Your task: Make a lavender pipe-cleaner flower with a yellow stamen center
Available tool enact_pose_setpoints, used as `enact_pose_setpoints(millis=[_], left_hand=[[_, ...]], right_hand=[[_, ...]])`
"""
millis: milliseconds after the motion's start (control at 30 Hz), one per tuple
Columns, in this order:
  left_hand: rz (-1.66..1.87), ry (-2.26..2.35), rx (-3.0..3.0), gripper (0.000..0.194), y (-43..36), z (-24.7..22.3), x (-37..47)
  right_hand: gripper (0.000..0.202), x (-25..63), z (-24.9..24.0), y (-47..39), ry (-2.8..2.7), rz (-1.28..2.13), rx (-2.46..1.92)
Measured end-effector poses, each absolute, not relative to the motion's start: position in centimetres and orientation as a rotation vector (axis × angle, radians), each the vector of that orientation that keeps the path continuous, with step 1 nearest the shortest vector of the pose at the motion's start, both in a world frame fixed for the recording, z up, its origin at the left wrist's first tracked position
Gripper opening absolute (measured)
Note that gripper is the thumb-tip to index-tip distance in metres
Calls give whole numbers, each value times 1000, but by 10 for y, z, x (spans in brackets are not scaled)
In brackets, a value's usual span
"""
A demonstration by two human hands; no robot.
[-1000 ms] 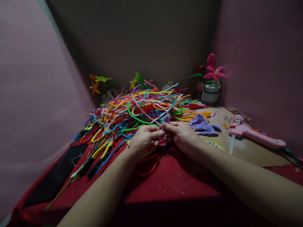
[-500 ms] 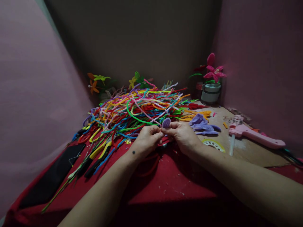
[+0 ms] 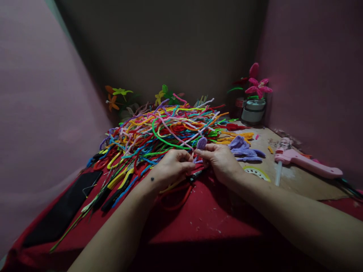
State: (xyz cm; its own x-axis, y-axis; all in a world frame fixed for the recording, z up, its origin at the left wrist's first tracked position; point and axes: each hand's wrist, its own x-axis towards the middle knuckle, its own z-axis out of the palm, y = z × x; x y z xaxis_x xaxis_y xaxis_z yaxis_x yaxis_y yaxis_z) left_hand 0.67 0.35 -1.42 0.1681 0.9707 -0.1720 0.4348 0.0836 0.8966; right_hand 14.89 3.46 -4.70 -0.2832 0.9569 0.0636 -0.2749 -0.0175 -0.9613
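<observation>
Raising purple petal [image 3: 201, 143] slightly higher.

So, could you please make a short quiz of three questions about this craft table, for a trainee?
1. True or false: both hands pinch the small purple looped piece.
2. Which tool lies on the board at the right? A) pink glue gun B) hammer C) paintbrush
3. Fill in: just left of the glue gun, beside the right hand, lies a heap of finished ____ pieces.

Key: 1 true, left hand too; 2 A; 3 purple.
</observation>
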Motion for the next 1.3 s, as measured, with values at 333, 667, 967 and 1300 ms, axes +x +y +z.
enact_pose_setpoints(millis=[333, 667, 967, 1300], left_hand=[[1210, 1240, 1369, 26, 2, -9, 11], [1173, 1154, 1308, 15, 4, -14, 4], [1120, 1026, 1190, 15, 6, -17, 2], [1131, 1055, 1330, 15, 2, -14, 5]], right_hand=[[31, 146, -41, 24, -1415, 1652, -927], [29, 146, -44, 24, -1465, 1643, -908], [12, 146, -41, 26, -1416, 1725, -847], [12, 146, -40, 26, -1434, 1739, -908]])
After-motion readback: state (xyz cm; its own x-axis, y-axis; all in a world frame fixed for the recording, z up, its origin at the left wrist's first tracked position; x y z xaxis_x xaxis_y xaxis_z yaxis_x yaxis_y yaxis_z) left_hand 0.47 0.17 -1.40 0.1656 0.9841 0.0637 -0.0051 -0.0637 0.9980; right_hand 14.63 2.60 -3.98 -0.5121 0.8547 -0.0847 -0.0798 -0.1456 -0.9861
